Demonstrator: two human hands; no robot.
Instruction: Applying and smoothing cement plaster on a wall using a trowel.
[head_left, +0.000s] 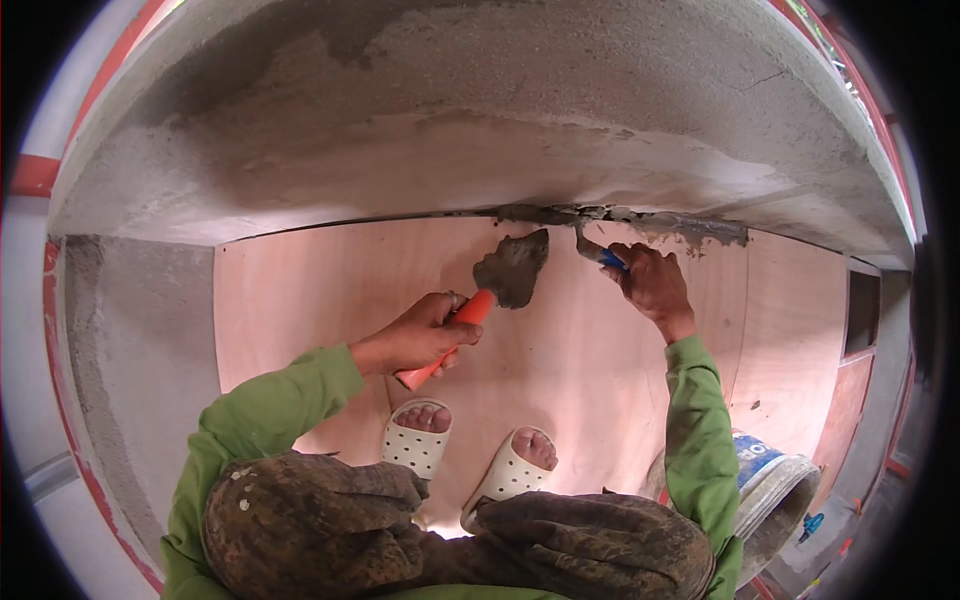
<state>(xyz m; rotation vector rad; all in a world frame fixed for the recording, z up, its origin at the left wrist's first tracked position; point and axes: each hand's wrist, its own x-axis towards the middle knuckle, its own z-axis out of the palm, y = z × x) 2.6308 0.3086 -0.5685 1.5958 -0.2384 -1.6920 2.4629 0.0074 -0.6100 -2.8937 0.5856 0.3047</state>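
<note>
My left hand is closed round the red-orange handle of a trowel. Its blade carries a patch of wet grey mortar and is held over the plywood. In my right hand is a small trowel with a blue handle, its narrow blade pointing at the seam where the plywood meets the cement wall. A rough strip of mortar runs along that seam, uneven and broken near the blade tip.
Plywood sheets lie beneath me, my feet in white perforated slippers on them. A curved grey cement wall rises ahead. A mortar-stained bucket lies tipped at my right. Beyond it is a small teal object.
</note>
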